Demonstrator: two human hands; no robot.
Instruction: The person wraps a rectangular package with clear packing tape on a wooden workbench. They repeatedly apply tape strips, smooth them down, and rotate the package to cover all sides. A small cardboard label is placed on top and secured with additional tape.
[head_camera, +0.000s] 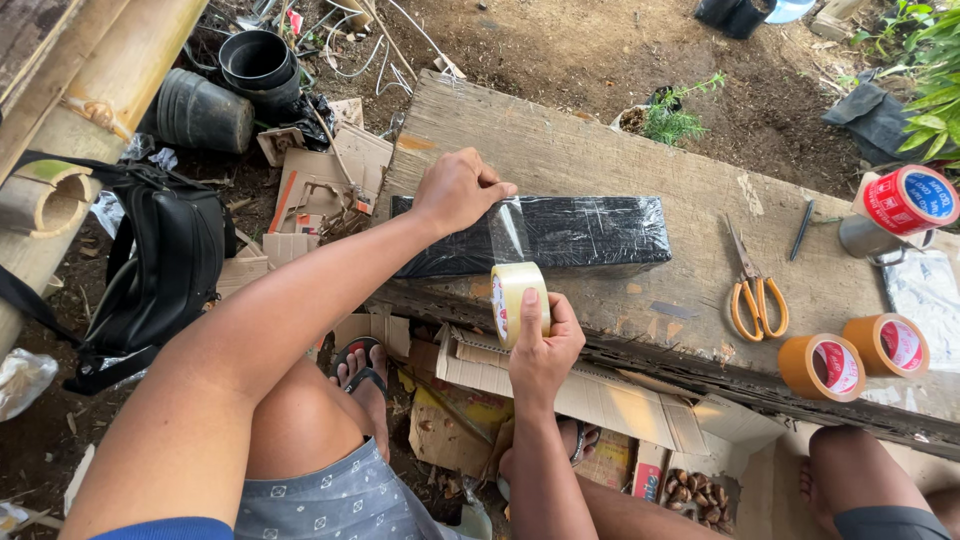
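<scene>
While hands tape parcel, scissors nearby

Bare plank lies open behind the black parcel; scissors flank its right.

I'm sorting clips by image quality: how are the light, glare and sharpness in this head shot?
Head view: soft, even daylight, only faint shadows; mild glare on the black wrapped package and the clear tape strip between left hand and the tape roll in the right hand; sharp centre, wide-angle bending at the edges.
</scene>
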